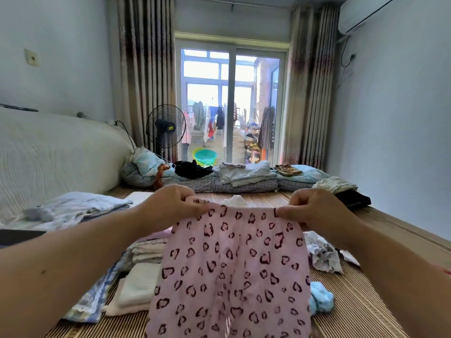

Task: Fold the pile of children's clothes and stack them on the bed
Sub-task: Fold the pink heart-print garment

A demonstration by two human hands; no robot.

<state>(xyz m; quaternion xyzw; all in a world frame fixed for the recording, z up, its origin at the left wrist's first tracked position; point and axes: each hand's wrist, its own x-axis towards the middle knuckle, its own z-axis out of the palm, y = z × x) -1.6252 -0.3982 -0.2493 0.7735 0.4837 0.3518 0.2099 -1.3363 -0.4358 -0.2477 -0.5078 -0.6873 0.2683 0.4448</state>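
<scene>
Two hands hold the pink heart-print trousers [231,272] up by the waistband, spread wide above the bed [361,308]. Left hand [170,203]: grip pinching the waistband's left corner. Right hand [314,211]: grip pinching the right corner. The legs hang toward the camera. A folded stack [144,284] lies on the bed just left of the trousers. Crumpled pieces [322,254] lie to the right.

One head-worn wide-angle view looks forward and down across the bed [353,301] toward the window [231,103].
</scene>
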